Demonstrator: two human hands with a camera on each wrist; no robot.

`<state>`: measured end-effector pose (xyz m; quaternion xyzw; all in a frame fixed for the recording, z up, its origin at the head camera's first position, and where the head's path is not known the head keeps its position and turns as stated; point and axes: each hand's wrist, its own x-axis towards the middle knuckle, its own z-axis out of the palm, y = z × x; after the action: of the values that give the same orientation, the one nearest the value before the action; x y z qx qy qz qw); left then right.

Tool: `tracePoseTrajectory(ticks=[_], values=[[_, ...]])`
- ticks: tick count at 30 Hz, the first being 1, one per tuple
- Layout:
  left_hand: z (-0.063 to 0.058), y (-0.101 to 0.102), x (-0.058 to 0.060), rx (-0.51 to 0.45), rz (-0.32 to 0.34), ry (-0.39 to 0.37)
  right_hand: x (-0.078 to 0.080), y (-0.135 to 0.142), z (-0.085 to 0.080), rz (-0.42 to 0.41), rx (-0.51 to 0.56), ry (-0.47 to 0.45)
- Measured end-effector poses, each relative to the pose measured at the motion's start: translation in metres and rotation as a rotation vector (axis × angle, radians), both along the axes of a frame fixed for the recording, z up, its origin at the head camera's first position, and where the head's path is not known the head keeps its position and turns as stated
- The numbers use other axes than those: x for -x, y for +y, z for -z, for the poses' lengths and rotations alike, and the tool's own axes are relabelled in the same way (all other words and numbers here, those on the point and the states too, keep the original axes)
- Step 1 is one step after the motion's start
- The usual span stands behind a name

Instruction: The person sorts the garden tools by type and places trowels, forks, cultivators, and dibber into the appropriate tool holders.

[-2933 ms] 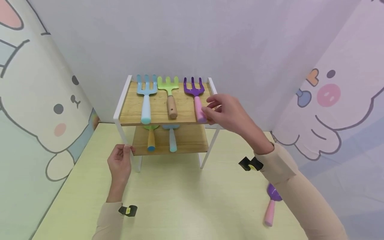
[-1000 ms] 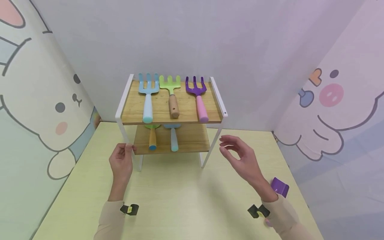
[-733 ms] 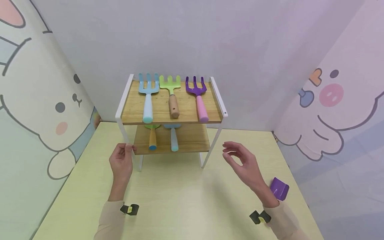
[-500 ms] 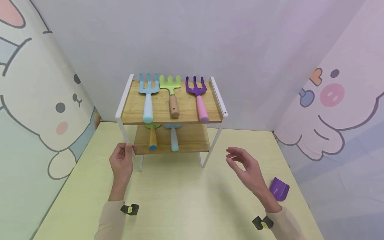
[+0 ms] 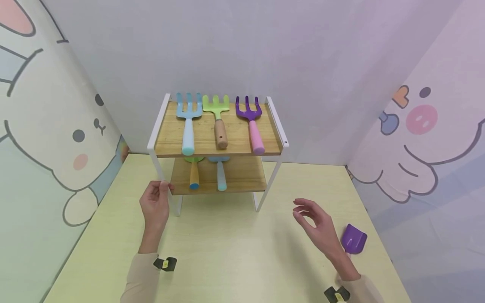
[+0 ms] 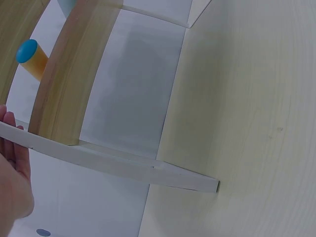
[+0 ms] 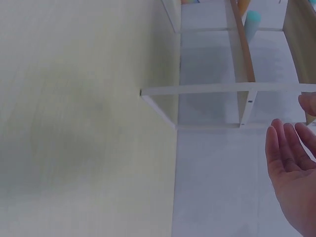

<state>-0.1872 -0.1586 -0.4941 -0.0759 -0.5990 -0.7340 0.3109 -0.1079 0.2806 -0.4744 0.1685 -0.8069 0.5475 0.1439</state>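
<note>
My left hand [image 5: 154, 205] holds the white front-left leg of the two-tier wooden shelf [image 5: 206, 147], its fingers behind the leg in the left wrist view. Lying on the top board are a light blue hand fork [image 5: 188, 134], a green hand fork [image 5: 220, 132] with a wooden handle and a purple hand fork [image 5: 255, 136] with a pink handle. My right hand [image 5: 318, 225], fingers loosely bent and holding nothing, hovers right of the shelf. Nearest it is a purple hand trowel [image 5: 354, 239] on the table; my right forearm hides much of its handle.
On the lower board lie a tool with an orange handle [image 5: 194, 174] and one with a pale blue handle [image 5: 221, 176], their heads mostly hidden by the top board. Cartoon-printed curtains [image 5: 295, 63] enclose the pale table [image 5: 227, 252] at the back and sides.
My right hand has left the purple fork's pink handle and moved down and right, toward the trowel. The left hand stays on the shelf leg, and the forks have not moved.
</note>
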Motion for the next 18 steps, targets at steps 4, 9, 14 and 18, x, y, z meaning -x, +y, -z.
tracePoseTrajectory(ticks=[4,9,14,18], values=[[-0.001,0.000,0.000,0.002,0.000,0.004,-0.006,0.008,0.010,0.018,0.006,-0.011],[-0.002,0.000,0.000,-0.008,0.002,0.014,-0.014,0.017,0.023,0.045,0.015,-0.059],[-0.002,0.000,0.000,-0.018,0.006,0.014,-0.021,0.026,0.035,0.095,0.018,-0.112],[-0.001,0.001,0.000,-0.016,0.002,0.004,-0.029,0.035,0.043,0.128,0.001,-0.134]])
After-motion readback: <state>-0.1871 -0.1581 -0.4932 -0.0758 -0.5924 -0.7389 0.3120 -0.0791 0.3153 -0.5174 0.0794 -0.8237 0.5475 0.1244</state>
